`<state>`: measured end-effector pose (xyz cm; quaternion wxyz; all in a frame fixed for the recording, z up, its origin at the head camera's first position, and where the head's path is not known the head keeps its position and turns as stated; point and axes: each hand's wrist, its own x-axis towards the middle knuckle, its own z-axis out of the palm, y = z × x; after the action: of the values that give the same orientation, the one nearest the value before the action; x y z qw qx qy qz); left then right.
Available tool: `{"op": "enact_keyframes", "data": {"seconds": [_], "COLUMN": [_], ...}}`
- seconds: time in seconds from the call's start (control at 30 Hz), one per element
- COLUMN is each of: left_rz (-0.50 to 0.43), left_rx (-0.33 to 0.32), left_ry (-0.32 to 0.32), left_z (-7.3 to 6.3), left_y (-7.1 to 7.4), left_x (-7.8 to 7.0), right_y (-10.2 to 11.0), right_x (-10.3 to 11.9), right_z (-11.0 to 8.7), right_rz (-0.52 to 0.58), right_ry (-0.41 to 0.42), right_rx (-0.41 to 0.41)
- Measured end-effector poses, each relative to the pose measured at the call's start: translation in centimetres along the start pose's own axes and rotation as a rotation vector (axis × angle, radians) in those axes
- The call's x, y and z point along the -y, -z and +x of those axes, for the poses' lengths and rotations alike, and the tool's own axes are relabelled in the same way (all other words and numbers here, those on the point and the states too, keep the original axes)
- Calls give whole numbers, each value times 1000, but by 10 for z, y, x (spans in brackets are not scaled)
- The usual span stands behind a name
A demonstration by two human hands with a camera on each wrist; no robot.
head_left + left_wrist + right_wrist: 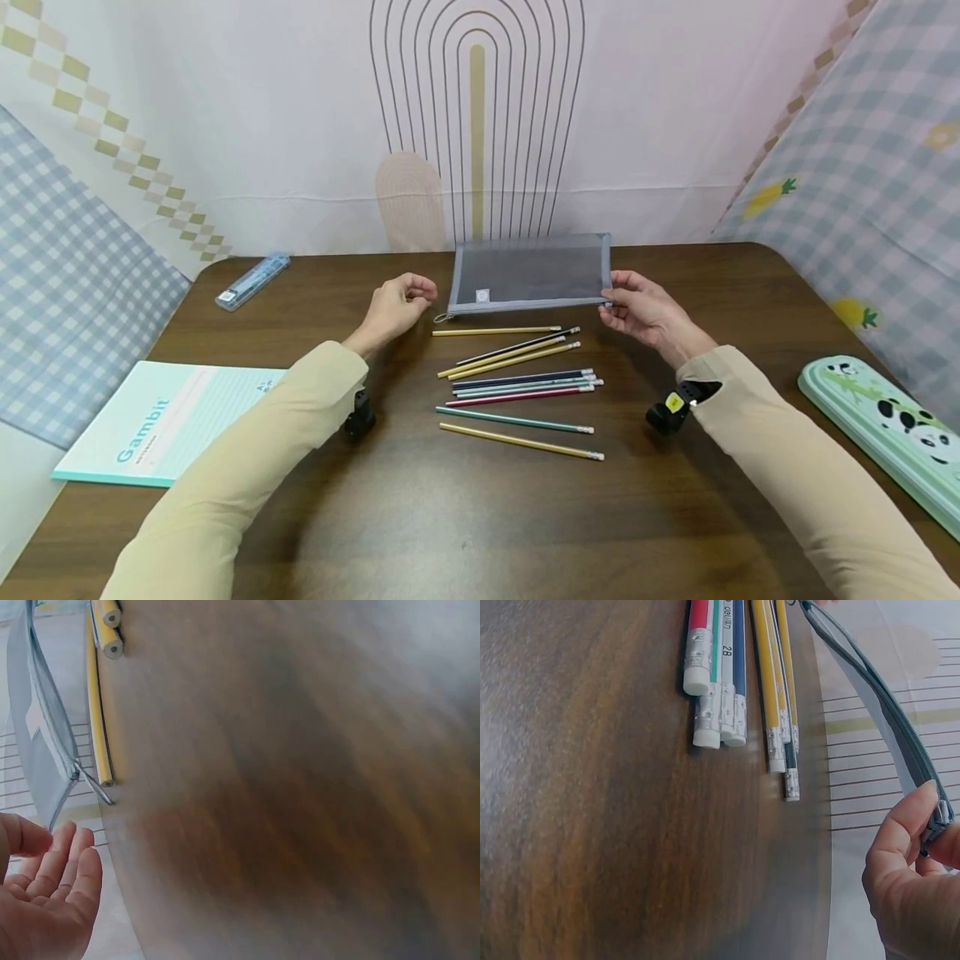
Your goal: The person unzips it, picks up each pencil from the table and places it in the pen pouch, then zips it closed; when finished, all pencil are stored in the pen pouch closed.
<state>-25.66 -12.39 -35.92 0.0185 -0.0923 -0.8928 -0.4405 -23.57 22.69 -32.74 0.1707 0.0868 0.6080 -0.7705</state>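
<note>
A grey mesh zip pouch (pixel 532 271) is at the far side of the table, its zipper edge facing me. My right hand (pixel 647 312) pinches the zipper's right end between thumb and fingers; the right wrist view shows this grip on the pouch (pixel 904 724) closely. Just left of the pouch, my left hand (pixel 397 307) has loosely bent fingers and holds nothing. A zipper pull (pixel 442 317) hangs at the pouch's left corner, close to that hand. Several pencils lie in front of the pouch, among them a yellow pencil (pixel 521 442), a teal pencil (pixel 513 420) and a red pencil (pixel 517 397).
A mint notebook (pixel 157 425) lies at the left, partly under my left sleeve. Behind it is a clear blue case (pixel 253 282). A green panda pencil case (pixel 885 433) sits at the right edge. Patterned cloth (pixel 300 125) hangs behind the table.
</note>
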Motion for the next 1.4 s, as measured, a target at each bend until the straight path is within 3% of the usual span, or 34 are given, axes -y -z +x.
{"op": "enact_keyframes", "data": {"seconds": [0.23,0.47,0.8,0.93,1.13,1.2,1.27,1.4], "left_rz": [-149,-377,-487,-590,-709,-755,-816,-949], "left_rx": [59,123,131,147,143,139,137,130], "left_ry": [76,189,303,371,459,494,525,571], "left_z": [10,20,22,21,18,17,17,16], "left_y": [-10,-14,-12,-12,-13,-14,-15,-18], "left_x": [-4,-13,-15,-16,-20,-22,-22,-24], "right_y": [-2,-3,0,-1,-7,-11,-17,-34], "right_x": [-1,-1,-2,-5,-8,-10,-12,-19], "right_z": [-1,1,1,-1,-7,-8,-9,-8], "right_rz": [4,2,-26,-15,-47,-17,35,103], "right_ry": [4,7,-11,-21,6,7,-4,-66], "right_rx": [5,20,-15,-65,-240,-257,-215,-54]}}
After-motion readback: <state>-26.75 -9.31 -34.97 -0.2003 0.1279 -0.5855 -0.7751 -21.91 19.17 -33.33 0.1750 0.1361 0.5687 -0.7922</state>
